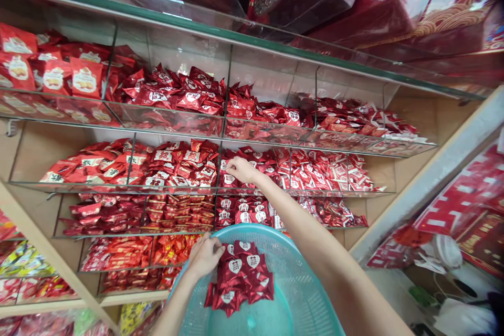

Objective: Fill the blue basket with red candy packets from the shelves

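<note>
A turquoise plastic basket (311, 278) is in front of me, with several dark red foil packets (244, 273) heaped inside at its far left. White heart-shaped labels show on these packets. At the basket's left rim my left hand (205, 254) is closed over the edge, its thumb beside the heap. My right hand (241, 170) reaches over the basket to the shelf. Its fingers are pinched together above red packets with white labels (229, 181) in a middle compartment; whether they hold a packet is hidden.
Clear dividers and a front lip (252, 190) split the shelves into compartments of red packets (192, 89). Dark red gift boxes (394, 5) stand above on a glass shelf edge (275, 47). A wooden side panel (429, 168) slants at right, with white bags (464, 317) beyond it.
</note>
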The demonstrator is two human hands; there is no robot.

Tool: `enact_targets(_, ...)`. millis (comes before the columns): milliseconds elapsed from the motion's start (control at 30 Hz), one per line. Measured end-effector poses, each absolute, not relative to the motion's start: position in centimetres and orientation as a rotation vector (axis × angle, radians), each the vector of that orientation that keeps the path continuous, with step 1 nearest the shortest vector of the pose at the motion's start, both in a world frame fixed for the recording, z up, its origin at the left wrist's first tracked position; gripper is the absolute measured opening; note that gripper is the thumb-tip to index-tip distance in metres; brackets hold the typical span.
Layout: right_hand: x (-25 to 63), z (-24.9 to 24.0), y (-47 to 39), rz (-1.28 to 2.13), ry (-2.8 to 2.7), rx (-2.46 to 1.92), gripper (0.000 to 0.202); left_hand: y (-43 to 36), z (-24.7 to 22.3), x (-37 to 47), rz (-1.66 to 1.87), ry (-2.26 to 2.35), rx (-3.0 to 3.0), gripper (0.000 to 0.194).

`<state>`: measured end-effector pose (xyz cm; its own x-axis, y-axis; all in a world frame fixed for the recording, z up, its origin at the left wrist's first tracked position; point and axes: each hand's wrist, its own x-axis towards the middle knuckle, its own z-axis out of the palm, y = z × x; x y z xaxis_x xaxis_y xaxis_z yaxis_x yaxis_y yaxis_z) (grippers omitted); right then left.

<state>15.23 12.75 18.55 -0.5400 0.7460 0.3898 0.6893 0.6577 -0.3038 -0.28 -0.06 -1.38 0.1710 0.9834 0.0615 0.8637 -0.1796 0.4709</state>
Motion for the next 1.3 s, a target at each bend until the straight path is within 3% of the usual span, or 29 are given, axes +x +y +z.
enact_targets(367, 20.9, 20.6, 3.7, 0.136, -2.036, -0.883, 0.014, 0.1, -1.0, -0.1, 0.477, 1.744, 2.115, 0.024)
enact_targets(467, 21.9, 17.9, 0.8, 0.299, -2.011, -0.925, 0.016, 0.2, -1.1, -0.1, 0.478, 1.74, 2.119, 0.025)
enact_targets(800, 21.5, 2.1, -3.6, 1.257, -1.655, -1.207, 0.022, 0.0, -0.7, 0.1, 0.47, 1.754, 2.114, 0.025)
enact_targets(1033, 19.4, -0.3, -5.8, 1.877, -1.694, -1.205, 0.022, 0.0, -0.5, 0.1, 0.496, 1.718, 2.104, 0.022)
enact_targets(1300, 19.6, -1.2, -5.8, 1.912, -1.766, -1.185, 0.013, -0.1, -0.3, 0.1, 0.467, 1.735, 2.14, 0.025)
